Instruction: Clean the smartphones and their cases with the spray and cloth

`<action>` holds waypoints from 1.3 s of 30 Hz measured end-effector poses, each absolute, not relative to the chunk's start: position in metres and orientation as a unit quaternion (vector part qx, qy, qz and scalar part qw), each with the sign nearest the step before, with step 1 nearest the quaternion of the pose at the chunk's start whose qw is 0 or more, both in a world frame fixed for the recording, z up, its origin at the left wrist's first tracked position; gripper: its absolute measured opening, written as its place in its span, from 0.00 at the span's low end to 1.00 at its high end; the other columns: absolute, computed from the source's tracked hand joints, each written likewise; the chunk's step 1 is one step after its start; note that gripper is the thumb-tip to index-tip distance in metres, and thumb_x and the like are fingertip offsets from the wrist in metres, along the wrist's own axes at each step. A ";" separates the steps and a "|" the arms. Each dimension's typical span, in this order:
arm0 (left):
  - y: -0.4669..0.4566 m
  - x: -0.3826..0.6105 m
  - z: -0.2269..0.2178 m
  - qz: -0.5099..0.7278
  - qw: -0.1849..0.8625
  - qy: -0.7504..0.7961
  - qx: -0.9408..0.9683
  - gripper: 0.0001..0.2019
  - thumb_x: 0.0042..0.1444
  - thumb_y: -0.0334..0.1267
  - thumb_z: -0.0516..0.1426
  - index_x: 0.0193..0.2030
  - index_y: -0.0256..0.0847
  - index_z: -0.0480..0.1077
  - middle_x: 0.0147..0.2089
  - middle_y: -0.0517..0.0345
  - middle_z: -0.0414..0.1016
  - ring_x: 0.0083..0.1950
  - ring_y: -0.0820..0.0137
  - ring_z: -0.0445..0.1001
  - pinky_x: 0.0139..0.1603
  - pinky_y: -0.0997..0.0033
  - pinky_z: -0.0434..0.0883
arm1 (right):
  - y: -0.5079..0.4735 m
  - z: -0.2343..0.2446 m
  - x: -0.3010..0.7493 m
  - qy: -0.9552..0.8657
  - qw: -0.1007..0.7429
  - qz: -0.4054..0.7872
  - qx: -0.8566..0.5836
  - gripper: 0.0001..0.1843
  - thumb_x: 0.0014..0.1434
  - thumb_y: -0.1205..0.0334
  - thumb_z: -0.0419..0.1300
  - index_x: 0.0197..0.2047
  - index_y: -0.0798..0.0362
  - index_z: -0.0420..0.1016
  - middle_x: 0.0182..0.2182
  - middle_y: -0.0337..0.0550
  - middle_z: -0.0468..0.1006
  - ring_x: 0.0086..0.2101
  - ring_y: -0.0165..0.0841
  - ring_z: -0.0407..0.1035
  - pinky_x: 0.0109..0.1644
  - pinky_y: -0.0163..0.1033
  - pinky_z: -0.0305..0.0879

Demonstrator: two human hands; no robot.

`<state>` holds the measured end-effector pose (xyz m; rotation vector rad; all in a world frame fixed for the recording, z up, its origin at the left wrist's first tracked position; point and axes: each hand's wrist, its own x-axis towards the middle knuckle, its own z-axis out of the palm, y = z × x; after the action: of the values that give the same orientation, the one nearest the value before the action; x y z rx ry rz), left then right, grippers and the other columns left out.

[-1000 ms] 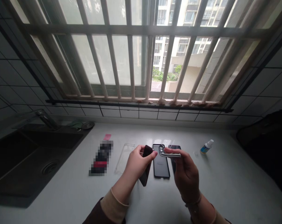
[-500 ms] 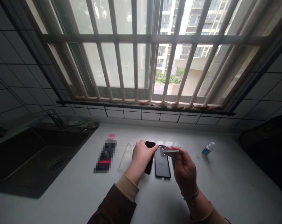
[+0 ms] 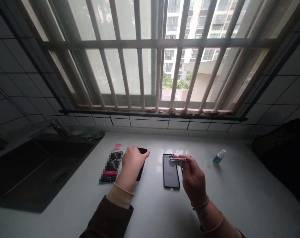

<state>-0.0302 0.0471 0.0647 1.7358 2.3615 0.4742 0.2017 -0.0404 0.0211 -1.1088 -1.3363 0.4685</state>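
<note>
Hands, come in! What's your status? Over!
Left hand clasps dark phone on counter. Right hand pinches thin grey piece above black case. Spray bottle apart, far right. Over.

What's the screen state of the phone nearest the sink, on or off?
On. The phone beside the left hand lies face up on the counter, showing lit digits and a red band.
</note>
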 end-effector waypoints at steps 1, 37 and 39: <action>0.050 -0.034 0.063 0.148 0.082 0.797 0.581 0.36 0.51 0.68 0.62 0.49 0.33 0.79 0.50 0.28 0.80 0.49 0.43 0.81 0.41 0.59 0.72 | -0.041 0.021 0.201 -0.579 0.624 0.206 -0.482 0.13 0.75 0.56 0.54 0.54 0.47 0.78 0.50 0.48 0.86 0.52 0.43 0.80 0.59 0.51 0.75; 0.068 -0.036 0.031 0.064 0.044 0.809 0.582 0.33 0.54 0.63 0.63 0.52 0.33 0.80 0.55 0.29 0.79 0.54 0.45 0.77 0.50 0.56 0.72 | -0.033 0.007 0.205 -0.614 0.603 0.191 -0.472 0.13 0.76 0.57 0.54 0.56 0.45 0.78 0.50 0.45 0.86 0.50 0.42 0.81 0.54 0.49 0.79; 0.069 -0.036 0.030 0.070 0.043 0.807 0.585 0.34 0.55 0.65 0.61 0.52 0.32 0.80 0.53 0.29 0.79 0.53 0.45 0.78 0.49 0.56 0.72 | -0.033 0.008 0.205 -0.614 0.603 0.190 -0.472 0.13 0.76 0.57 0.54 0.56 0.45 0.78 0.50 0.46 0.86 0.50 0.42 0.81 0.54 0.49 0.78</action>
<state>-0.0361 0.0686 0.0302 1.7893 2.4681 0.2153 0.2047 -0.0326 0.0079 -1.0935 -1.4219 0.4396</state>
